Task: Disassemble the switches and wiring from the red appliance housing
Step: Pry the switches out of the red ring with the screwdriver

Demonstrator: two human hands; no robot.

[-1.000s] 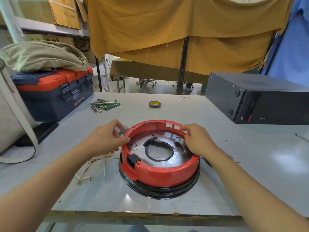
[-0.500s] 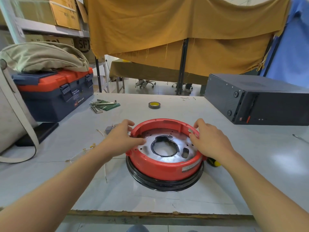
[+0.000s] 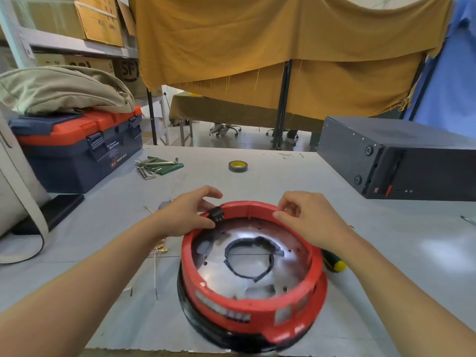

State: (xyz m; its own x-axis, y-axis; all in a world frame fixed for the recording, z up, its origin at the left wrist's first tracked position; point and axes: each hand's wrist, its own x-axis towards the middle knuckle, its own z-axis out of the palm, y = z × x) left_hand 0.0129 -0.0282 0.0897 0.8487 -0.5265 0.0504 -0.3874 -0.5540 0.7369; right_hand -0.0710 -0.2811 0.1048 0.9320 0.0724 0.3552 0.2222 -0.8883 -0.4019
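Note:
The red appliance housing (image 3: 257,309) is a round ring with a shiny metal floor, sitting on a black base ring near the table's front edge. A black switch (image 3: 218,214) is set in its far left rim. My left hand (image 3: 185,215) grips the rim right at that switch, thumb inside just below it and fingers curled over the outside. My right hand (image 3: 309,217) pinches the far right rim between thumb and curled fingers. Loose white wires with brass terminals (image 3: 159,249) lie on the table left of the housing.
A yellow-tipped screwdriver handle (image 3: 334,264) lies right of the housing. Farther back are a tape roll (image 3: 237,166) and hex keys (image 3: 154,166). A red and blue toolbox (image 3: 77,148) stands at the left, a black case (image 3: 401,155) at the right.
Both hands turned the housing on the table, carrying the black switch from the near left side round to the far left rim. The housing now sits closer to the front edge.

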